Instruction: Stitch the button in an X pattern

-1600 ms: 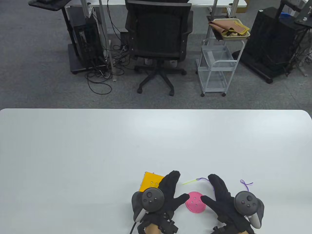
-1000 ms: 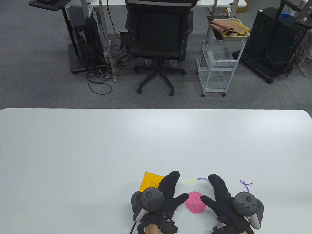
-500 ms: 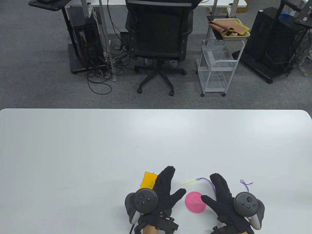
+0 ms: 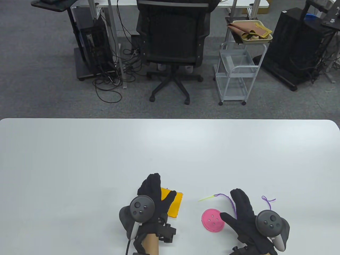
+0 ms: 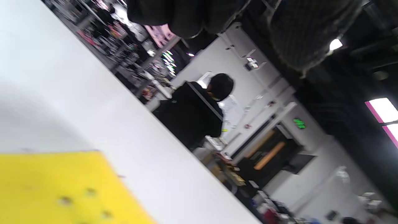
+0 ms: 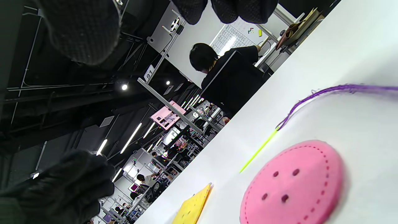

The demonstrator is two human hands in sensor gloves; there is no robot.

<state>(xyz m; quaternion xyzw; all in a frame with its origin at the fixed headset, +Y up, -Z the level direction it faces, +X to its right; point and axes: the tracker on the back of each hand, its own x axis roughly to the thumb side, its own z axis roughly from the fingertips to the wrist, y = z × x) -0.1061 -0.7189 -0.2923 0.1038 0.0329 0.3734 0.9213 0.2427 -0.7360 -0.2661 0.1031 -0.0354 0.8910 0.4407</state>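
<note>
Left hand [image 4: 154, 195] now slid over to the left, fingers spread flat on the yellow square felt cloth with holes [image 4: 174, 203], gripping nothing. Right hand [image 4: 243, 216] flat and spread too, holding nothing, just beside the round pink felt button [image 4: 212, 220]. Green needle with purple thread [image 4: 208, 198] lying near. Sewing not yet started.

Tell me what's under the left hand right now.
The left hand lies over the left part of the yellow felt square on the white table. The square's right part shows; the covered part, its holes included, is hidden in the table view.
</note>
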